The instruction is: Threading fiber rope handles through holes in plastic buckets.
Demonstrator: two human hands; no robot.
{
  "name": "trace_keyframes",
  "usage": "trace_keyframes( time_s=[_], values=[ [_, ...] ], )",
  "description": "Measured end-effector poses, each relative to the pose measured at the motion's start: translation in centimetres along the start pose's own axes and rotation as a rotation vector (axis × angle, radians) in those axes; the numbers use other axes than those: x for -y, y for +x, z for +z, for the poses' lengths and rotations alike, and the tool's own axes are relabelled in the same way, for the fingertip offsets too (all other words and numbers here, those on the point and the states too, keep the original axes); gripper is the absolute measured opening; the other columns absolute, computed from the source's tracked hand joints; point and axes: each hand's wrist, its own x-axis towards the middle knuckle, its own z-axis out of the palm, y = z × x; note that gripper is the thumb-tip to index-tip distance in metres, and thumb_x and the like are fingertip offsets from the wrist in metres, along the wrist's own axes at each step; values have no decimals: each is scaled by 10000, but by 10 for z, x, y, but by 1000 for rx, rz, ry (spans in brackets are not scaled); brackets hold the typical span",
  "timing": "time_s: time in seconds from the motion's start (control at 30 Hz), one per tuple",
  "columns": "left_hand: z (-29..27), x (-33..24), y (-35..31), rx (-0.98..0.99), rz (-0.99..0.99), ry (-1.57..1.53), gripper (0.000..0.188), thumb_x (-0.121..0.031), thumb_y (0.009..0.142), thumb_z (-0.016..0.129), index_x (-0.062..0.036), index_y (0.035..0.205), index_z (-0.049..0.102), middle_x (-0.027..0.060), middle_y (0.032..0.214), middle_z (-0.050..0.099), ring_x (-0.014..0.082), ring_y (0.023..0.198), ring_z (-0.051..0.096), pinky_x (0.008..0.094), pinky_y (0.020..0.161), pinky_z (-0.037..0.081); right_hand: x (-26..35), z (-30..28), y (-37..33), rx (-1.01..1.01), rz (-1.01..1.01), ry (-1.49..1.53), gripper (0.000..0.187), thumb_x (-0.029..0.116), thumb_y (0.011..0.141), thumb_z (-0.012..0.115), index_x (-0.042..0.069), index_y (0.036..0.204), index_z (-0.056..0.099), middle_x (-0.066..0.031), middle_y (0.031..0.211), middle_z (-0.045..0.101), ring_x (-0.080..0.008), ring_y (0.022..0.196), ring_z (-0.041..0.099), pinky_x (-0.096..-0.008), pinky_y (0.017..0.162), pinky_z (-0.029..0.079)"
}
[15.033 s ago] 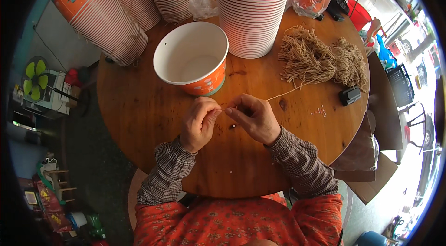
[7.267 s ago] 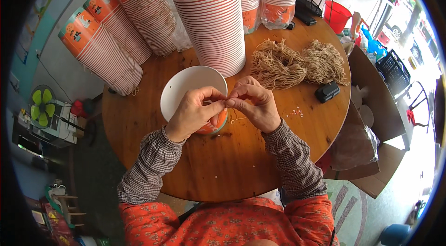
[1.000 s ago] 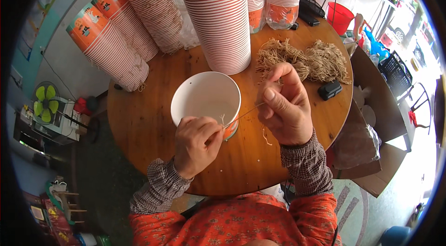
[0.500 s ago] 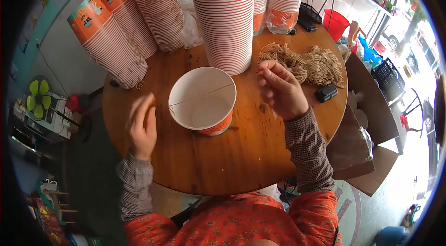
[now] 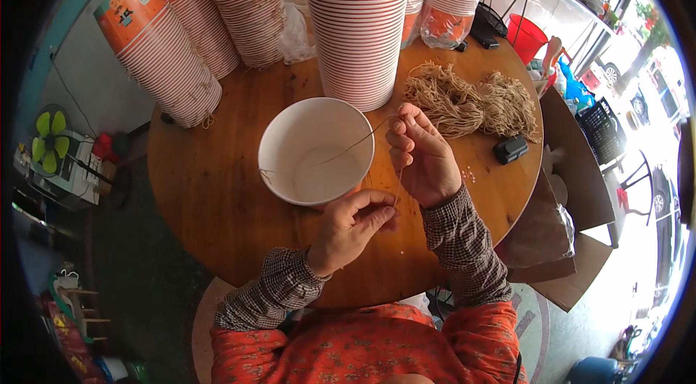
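A paper bucket (image 5: 290, 139), white inside and orange outside, stands upright on the round wooden table. One end of a thin cord (image 5: 355, 144) is at the bucket's left rim; the cord hangs slack inside the bucket and curves up over the right rim. My right hand (image 5: 426, 154), just right of the bucket, pinches the cord between thumb and fingertips. Below it, at the bucket's near right side, my left hand (image 5: 353, 230) is closed with thumb against forefinger. It pinches a strand of cord that runs down from my right hand.
A tall stack of paper buckets (image 5: 355, 43) rises right behind the bucket. More stacks (image 5: 167, 79) lean at the back left, and wrapped ones (image 5: 453, 3) at the back right. Tan cord bundles (image 5: 444, 97) and a small black box (image 5: 510, 150) lie on the right of the table (image 5: 239, 239).
My left hand has moved from left of the bucket to its near right side and closed on the cord. The cord, earlier straight across the opening, now hangs slack and leads to my right hand.
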Motion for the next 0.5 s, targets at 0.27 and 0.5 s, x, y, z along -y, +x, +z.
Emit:
trace_keyframes(
  time_s=[0.27,0.5],
  values=[
    [1,14,18,-100,25,308,91,-74,894,612,14,920,614,77,772,637,141,648,634,250,577,506,7,-44,-1,-266,-90,-488,112,78,955,532,30,1052,562,-47,883,591,-114,719,583,-263,628,505],
    [-58,31,24,-252,347,825,88,-9,791,618,-33,860,568,98,754,605,262,615,609,347,547,485,-17,-37,-1,-193,-410,-1642,84,28,877,608,-14,950,615,-83,783,592,-128,641,610,-274,560,493]
  ],
)
